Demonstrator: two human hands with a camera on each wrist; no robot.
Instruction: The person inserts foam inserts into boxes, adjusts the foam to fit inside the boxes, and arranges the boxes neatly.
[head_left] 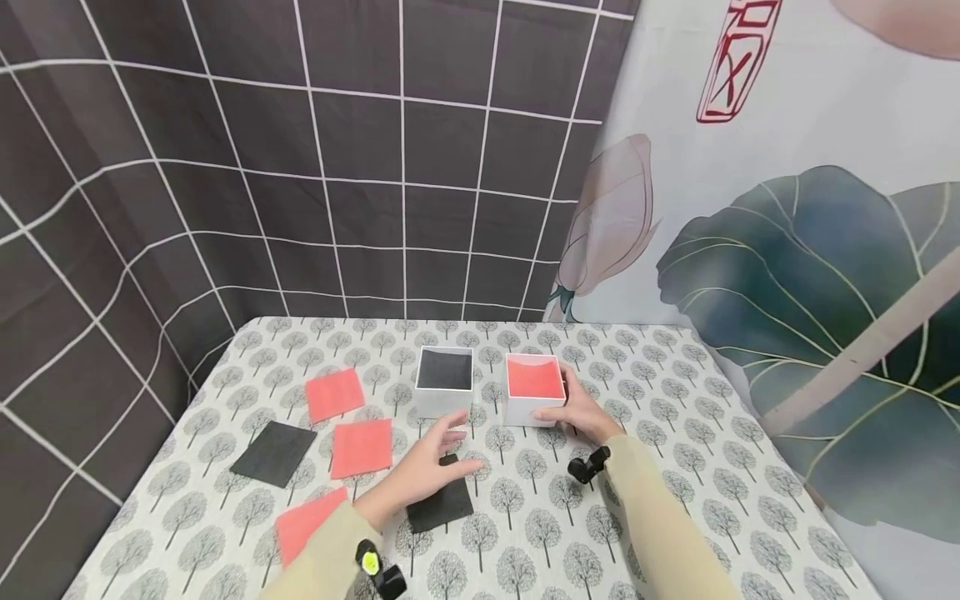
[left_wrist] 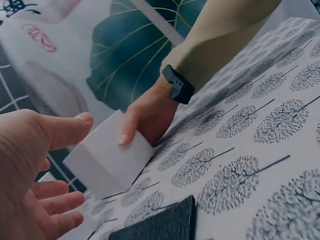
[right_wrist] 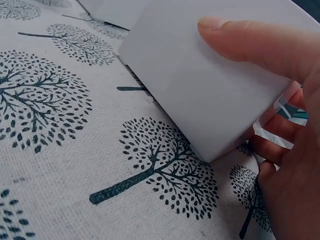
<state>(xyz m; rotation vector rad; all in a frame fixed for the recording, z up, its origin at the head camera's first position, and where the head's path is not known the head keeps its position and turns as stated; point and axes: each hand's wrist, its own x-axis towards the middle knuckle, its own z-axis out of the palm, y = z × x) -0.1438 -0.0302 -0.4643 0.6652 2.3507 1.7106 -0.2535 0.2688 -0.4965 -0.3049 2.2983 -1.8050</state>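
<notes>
The red-lined box (head_left: 519, 412), white outside and open at the top, stands on the tree-print tablecloth (head_left: 525, 527), with red material (head_left: 534, 380) inside it. The right hand (head_left: 581, 407) grips it from the side, thumb on the near wall and fingers curled around the far side. Just beside it is a 2nd white box (head_left: 433, 402) with black material (head_left: 444, 368) inside. The left hand (head_left: 431, 462) holds nothing, its thumb and fingers spread apart, in front of that 2nd box and partly covering 1 black square (head_left: 442, 508). Further left lie 3 red squares (head_left: 362, 447) and 1 more black square (head_left: 273, 452). Behind hangs a dark, white-gridded curtain (head_left: 360, 208).
</notes>
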